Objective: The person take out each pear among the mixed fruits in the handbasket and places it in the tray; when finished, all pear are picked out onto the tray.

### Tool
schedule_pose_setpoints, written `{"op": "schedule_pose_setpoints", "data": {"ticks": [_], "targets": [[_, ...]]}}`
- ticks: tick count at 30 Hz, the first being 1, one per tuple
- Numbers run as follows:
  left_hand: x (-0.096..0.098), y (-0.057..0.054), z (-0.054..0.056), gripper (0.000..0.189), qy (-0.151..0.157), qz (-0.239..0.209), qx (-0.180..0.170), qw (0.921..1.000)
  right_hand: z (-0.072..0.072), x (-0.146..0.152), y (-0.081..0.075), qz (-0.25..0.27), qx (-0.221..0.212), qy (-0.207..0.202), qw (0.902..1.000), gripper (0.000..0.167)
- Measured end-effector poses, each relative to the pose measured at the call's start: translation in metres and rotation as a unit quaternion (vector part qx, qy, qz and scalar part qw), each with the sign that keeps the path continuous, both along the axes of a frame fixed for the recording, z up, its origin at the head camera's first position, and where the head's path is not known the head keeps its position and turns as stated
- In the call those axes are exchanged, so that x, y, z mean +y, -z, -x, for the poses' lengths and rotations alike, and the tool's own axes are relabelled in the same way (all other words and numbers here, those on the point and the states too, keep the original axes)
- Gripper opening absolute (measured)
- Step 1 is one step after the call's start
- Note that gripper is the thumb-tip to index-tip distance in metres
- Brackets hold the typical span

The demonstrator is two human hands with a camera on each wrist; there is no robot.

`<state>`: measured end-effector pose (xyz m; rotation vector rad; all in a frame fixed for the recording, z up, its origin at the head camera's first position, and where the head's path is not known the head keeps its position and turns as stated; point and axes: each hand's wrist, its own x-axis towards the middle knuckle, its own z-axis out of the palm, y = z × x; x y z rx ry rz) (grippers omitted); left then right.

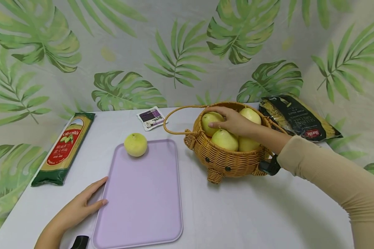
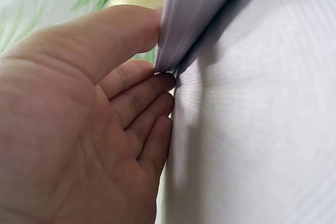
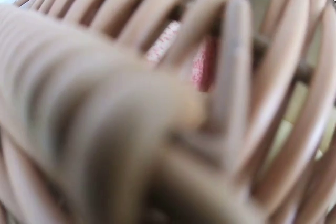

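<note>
A wicker basket [image 1: 233, 164] with a pig's snout and ears holds several yellow-green pears. My right hand [image 1: 233, 121] reaches in over the rim and grips the leftmost pear [image 1: 211, 122], thumb on its near side, the other fingers partly hidden behind it. Another pear [image 1: 225, 139] sits just in front of that hand. On the far left corner of a lilac tray [image 1: 140, 200] rests a single round pear [image 1: 135, 145]. My left hand [image 1: 78, 207] lies at the tray's left edge, thumb on the rim, with its fingers [image 2: 144, 95] extended alongside, low by the tablecloth.
A long pasta packet [image 1: 63, 148] lies at the left. Behind the tray is a small white-and-purple packet [image 1: 151, 118]. A black pasta bag [image 1: 299, 117] lies behind the basket at the right. The basket's handle [image 1: 166, 121] sticks out to the left, and wickerwork [image 3: 105, 103] fills the right wrist view.
</note>
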<state>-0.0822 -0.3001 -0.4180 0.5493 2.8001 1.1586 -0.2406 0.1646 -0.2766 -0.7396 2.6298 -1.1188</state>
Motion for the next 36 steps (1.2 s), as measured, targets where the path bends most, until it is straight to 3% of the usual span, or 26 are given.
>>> {"op": "schedule_pose_setpoints", "data": {"ticks": [12,20,36], "targets": [[0.0005,-0.0015,-0.0007,0.064,-0.007,0.001,-0.013,0.9999,0.0029,-0.0036,0.0001,-0.015,-0.03,0.012,0.9994,0.05],[0.0013,-0.0026,-0.0014,0.064,-0.006,-0.003,-0.012,0.9999,0.001,-0.0028,0.0013,0.005,0.003,0.007,1.0,0.047],[0.0009,-0.003,-0.0012,0.064,-0.008,-0.005,-0.026,0.9996,-0.0048,0.0032,0.0015,0.05,0.064,0.051,0.9954,0.047]]}}
